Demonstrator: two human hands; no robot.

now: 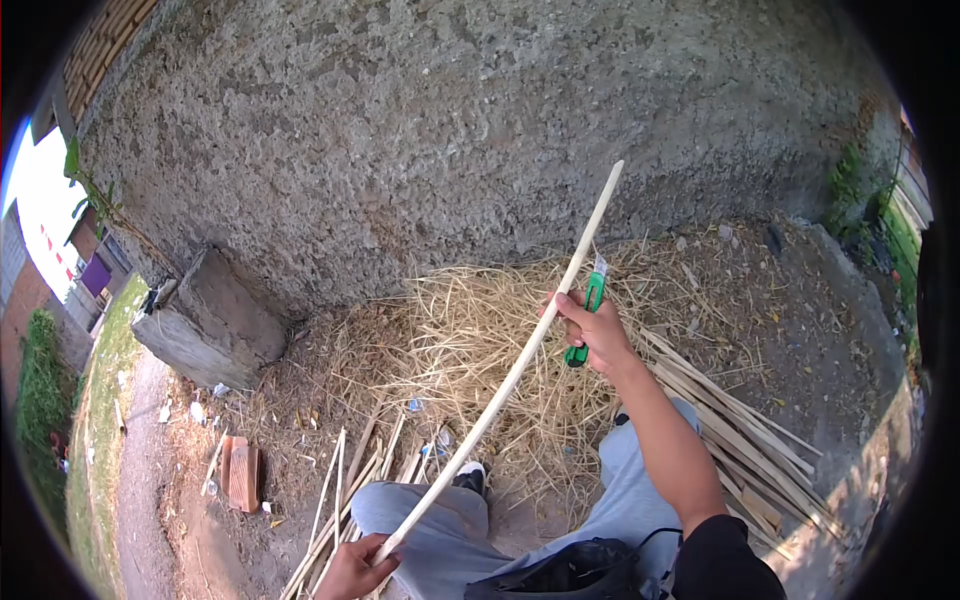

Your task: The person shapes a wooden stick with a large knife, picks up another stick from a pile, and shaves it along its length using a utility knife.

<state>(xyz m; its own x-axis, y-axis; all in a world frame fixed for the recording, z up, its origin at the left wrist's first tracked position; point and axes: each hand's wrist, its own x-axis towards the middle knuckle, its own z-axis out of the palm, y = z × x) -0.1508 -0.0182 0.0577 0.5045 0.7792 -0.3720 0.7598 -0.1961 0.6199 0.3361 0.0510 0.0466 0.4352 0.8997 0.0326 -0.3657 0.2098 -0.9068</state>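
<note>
A long pale bamboo strip runs slantwise from my lap up toward the wall. Its lower end is gripped by my left hand, thumb and fingers closed around it. Farther up, my right hand is closed, holding a green utility knife with its blade end pointing up. The thumb of that hand also presses against the strip. Part of the knife's handle is hidden behind my fingers.
Pale shavings lie heaped before a rough wall. Bundles of bamboo strips lie at the right and at the left. A brick and a concrete block stand to the left.
</note>
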